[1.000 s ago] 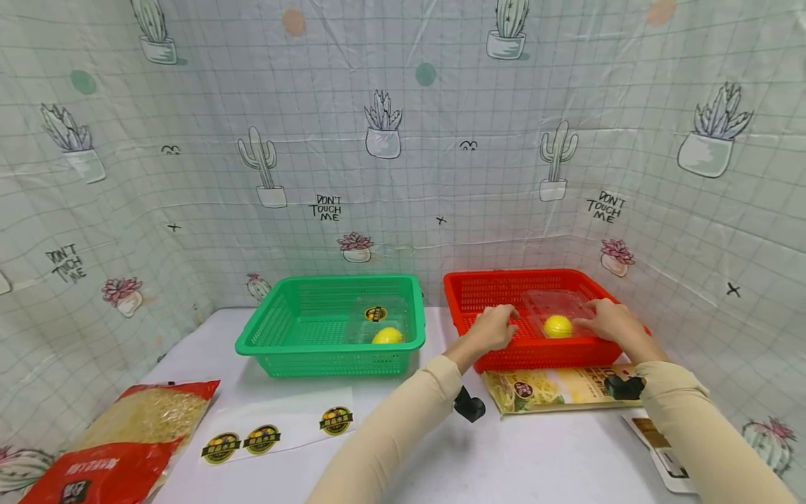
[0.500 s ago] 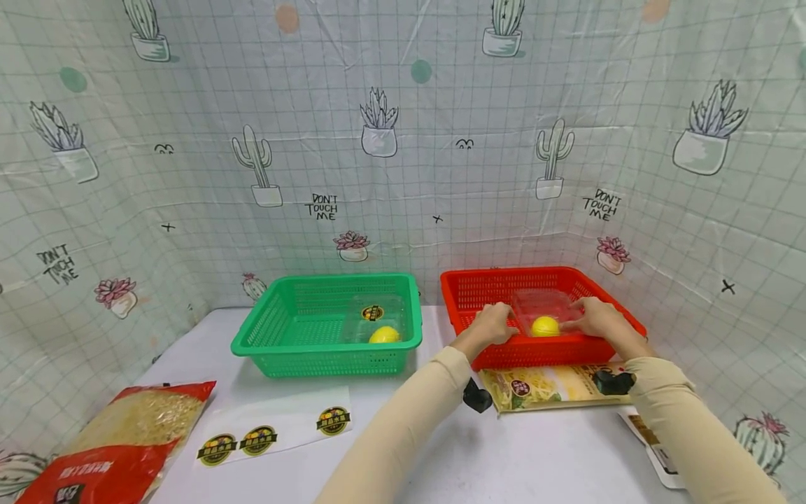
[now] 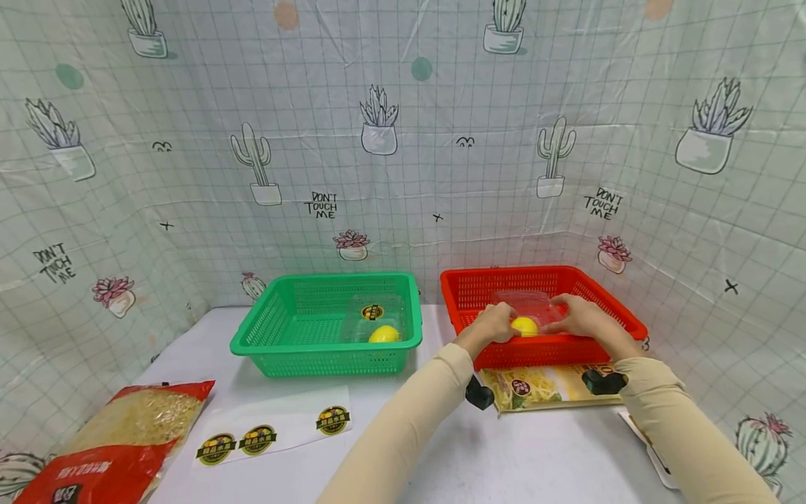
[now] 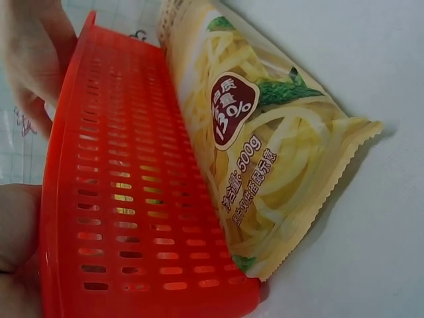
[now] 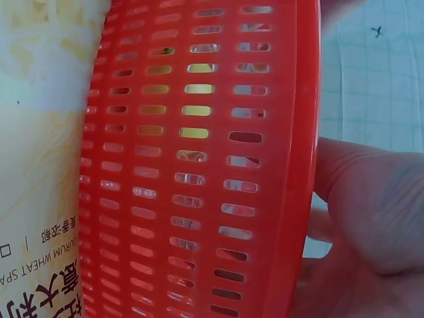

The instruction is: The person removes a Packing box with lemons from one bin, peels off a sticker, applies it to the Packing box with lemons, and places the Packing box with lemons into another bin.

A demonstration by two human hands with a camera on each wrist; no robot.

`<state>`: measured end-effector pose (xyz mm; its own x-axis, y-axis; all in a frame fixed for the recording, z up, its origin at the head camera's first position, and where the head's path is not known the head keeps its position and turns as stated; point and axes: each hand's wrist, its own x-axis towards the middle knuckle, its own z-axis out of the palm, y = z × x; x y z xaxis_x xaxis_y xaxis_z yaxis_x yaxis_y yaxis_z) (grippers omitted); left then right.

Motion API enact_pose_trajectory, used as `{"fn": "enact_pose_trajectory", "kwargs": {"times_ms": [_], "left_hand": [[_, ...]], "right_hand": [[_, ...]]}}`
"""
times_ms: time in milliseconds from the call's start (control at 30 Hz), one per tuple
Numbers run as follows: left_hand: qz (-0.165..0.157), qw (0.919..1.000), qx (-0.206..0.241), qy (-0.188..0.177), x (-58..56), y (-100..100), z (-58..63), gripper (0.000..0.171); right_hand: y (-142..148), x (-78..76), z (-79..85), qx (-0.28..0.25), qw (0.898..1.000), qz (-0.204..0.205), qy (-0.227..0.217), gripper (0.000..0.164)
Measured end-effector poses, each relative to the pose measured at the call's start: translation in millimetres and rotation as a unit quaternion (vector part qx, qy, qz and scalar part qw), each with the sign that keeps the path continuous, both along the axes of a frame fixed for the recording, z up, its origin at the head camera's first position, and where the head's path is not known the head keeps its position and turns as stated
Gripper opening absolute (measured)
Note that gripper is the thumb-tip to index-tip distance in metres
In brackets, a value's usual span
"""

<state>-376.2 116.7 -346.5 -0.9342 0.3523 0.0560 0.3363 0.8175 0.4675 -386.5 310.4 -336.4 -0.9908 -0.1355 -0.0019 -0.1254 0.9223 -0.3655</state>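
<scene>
A clear box (image 3: 525, 302) with a yellow fruit (image 3: 525, 325) in it lies inside the red basket (image 3: 535, 354), which is set by the far right corner of the table (image 3: 516, 455). The box is flanked by the left hand (image 3: 493, 323), placed over the front rim, and by the right hand (image 3: 585, 318), whose thumb and fingers are spread at the box's right side. Whether the box is grasped by either hand cannot be told.

Against the basket's front a pasta bag (image 3: 554, 387) is laid. On it "13%" is printed in a dark badge, with "净含量: 500g" beneath; "DURUM WHEAT SPA", cut short, and "意大利" are read in the right wrist view.

Toward the table's far left corner, a second clear box (image 3: 359, 325) and a lemon (image 3: 384, 334) are seen in the green basket (image 3: 334, 362); that box is marked with a round label (image 3: 371, 312). Nearer the front edge, three similar stickers (image 3: 257, 439) are carried by a white sheet (image 3: 296, 428), with "水果" legible. The near left corner is occupied by a red bag (image 3: 119, 444). "DON'T TOUCH ME" is printed on the backdrop (image 3: 409, 196).
</scene>
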Motion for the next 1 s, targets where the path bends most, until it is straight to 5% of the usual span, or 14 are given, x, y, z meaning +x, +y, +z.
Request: {"fn": "enact_pose_trajectory", "kwargs": {"times_ms": [467,1000], "left_hand": [[-0.022,0.9996,-0.016,-0.007,-2.5,-1.5,1.5,0.043],[-0.008,0.999,0.043,-0.001,-1.7,-4.6,2.7,0.039]], "right_hand": [[1.3,-3.0,-3.8,0.023,1.0,0.019,-0.002,0.075],[2.8,-0.3,1.2,-0.012,1.0,0.011,0.02,0.066]]}}
